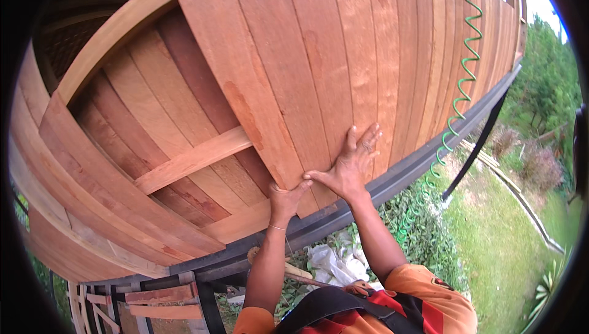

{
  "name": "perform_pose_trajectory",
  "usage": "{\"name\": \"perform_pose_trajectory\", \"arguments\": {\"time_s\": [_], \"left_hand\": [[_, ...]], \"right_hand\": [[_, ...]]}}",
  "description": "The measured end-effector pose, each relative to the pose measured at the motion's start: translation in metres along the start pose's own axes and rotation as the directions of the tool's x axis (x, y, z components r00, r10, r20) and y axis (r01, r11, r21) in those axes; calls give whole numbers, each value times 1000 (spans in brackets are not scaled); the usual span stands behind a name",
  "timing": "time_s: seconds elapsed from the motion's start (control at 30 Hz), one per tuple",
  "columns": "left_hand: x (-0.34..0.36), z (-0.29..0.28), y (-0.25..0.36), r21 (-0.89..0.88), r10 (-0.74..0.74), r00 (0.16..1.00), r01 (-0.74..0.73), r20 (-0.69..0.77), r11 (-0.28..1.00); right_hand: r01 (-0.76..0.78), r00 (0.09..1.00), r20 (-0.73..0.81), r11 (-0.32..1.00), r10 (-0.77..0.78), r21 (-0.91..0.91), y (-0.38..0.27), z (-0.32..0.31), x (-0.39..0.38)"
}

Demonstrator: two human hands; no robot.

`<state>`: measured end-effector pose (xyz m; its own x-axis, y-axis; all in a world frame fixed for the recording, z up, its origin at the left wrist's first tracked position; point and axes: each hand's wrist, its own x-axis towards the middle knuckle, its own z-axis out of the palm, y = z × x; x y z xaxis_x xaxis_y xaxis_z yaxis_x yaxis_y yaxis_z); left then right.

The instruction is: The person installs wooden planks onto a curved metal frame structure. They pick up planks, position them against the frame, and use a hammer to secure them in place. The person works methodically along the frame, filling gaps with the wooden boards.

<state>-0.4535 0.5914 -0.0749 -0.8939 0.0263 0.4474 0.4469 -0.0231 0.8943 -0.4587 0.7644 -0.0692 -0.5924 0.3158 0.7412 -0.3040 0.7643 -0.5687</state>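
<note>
One splayed right hand [352, 170] lies flat on the planks [327, 58], seemingly for bracing; the left hand [286, 202] (fingers hidden, grip unclear) sits at the lower tip of the end board [248, 88].

Edge plank [245, 79] | long, flat, reddish-brown wood, patchy marks toward its left side | slanting, top to the left | right edge alongside a similar neighbouring plank [288, 70] | left edge free | lower end partly hidden
</note>
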Motion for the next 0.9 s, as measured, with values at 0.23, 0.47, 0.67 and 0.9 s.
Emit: {"name": "perform_pose_trajectory", "arguments": {"time_s": [0.23, 0.47, 0.67, 0.9], "left_hand": [[0, -2, -20, 22, 33, 998, -32, -53, 999], [2, -11, -38, 127, 109, 989, -95, -105, 987], [0, -5, 0, 410, 89, 987, -27, -132, 912], [-25, -39, 19, 552, 300, 934, -149, -195, 820]], "right_hand": [[-35, 999, -1, 998, 35, -49, -7, 2, 4], [-76, 997, 12, 996, 77, -57, -21, 0, 4], [-91, 996, -8, 990, 91, -107, -10, 5, 4], [61, 997, -35, 981, -69, -184, -11, 23, 0]]}}
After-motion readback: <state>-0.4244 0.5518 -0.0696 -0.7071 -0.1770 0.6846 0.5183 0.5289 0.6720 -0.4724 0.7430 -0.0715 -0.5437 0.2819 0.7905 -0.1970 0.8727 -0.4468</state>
